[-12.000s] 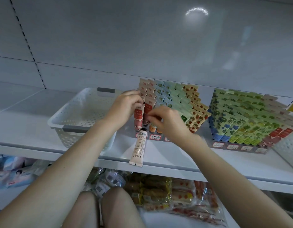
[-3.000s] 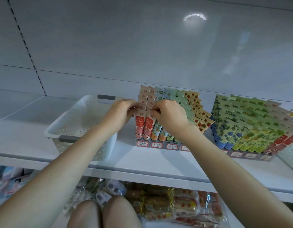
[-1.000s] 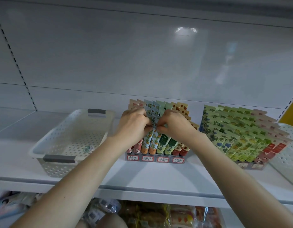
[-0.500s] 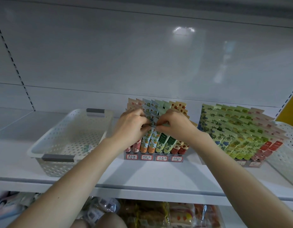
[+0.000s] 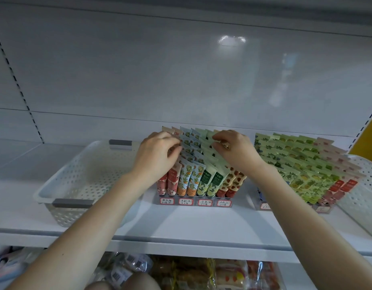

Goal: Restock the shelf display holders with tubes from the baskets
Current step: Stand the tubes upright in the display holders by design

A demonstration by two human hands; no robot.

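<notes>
Here, through the head camera, I see two bare forearms reaching up over the front edge of the white shelf (image 5: 191,225) to the display holder (image 5: 195,203), a clear stepped rack whose front wall carries four handwritten labels. The tubes (image 5: 190,178) stand in it cap-down and lean back, with their flat crimped ends upward. They are sorted by column: red at the left, then blue with orange fruit, then green, then cream with red spots at the right.

The left hand (image 5: 158,158) lies over the red and blue columns. Its fingers are curled and its fingertips (image 5: 177,148) pinch the crimped ends of the blue tubes. The right hand (image 5: 237,151) lies over the green and spotted columns, thumb and curled fingers closed on the crimped ends of the green tubes. I cannot tell how many tubes either hand holds.

The white basket (image 5: 61,214) sits on the same shelf just left of the holder. Its walls are perforated, and it has a grey handle (image 5: 73,203) at the near end and another at the far end. To the right stands a second holder (image 5: 264,206), partly hidden by the right forearm and packed with green, yellow-green and red neighbouring tubes (image 5: 306,164). A second basket (image 5: 365,197) stands just beside it at the frame's edge. Wrapped packets (image 5: 201,273) fill the shelf below
</notes>
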